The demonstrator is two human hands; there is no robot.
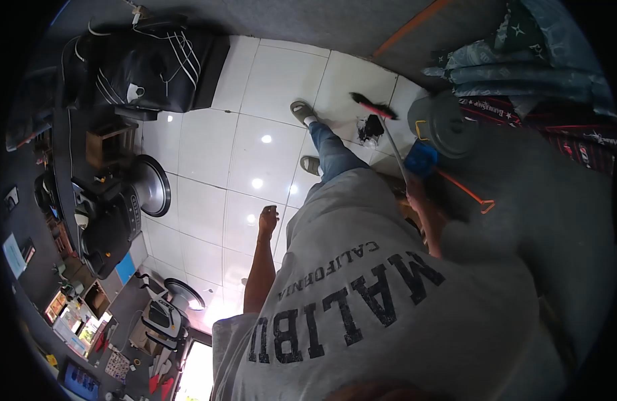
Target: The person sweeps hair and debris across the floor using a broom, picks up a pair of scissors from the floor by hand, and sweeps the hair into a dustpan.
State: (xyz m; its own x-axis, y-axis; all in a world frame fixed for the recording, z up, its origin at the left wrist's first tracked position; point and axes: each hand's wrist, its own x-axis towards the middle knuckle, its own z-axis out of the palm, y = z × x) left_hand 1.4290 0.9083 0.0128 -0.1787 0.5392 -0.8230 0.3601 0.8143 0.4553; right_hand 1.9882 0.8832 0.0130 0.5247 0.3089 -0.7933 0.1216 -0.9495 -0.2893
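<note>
My right hand is wrapped round the grey handle of a broom, whose pink-red head with black bristles is at the upper right. Just below the broom head, a pile of black hair clippings lies on the white tiles. My left hand hangs out to the side over the floor, fingers loosely curled, with no object visible in it. To the right of the broom handle is a blue dustpan with a long orange handle.
A grey lidded bin stands beside the dustpan. Printed barber capes hang at the upper right. Barber chairs with round metal bases stand on the left, before a counter. A black padded seat with white cables is at the upper left.
</note>
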